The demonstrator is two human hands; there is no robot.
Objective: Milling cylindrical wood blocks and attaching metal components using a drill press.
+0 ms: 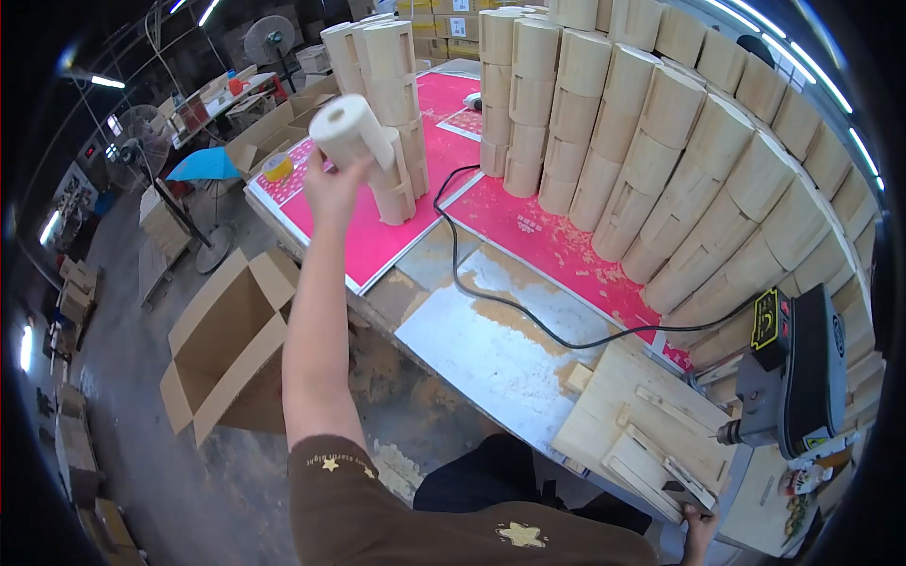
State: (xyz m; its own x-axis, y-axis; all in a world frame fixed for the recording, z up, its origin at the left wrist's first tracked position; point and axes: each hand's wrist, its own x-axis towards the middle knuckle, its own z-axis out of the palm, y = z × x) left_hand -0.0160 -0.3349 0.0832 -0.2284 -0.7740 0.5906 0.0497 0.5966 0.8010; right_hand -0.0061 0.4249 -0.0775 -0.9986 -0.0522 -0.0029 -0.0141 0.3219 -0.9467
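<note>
One drill press (793,373); one open carton (226,344); two fans (271,40); one tape roll (277,167).

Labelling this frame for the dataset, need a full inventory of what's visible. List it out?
Wooden cylinder: one, pale, held up in the left hand.
Short stack of wooden cylinders: several, pale, on the pink sheet by the raised hand.
Wall of stacked wooden cylinders: many, pale, along the bench's far and right side.
Pink sheets: a few, pink, covering the bench top.
Power cable: one, black, across the bench to the drill press.
Drill press: one, grey and black, right edge.
Wooden jig: one, pale, under the drill.
Tape roll: one, yellow, far bench corner.
Cardboard box: one open, brown, on the floor.
Fans: two, background.
Left hand: raised, gripping the cylinder.
Right hand: at the jig's near edge.
</note>
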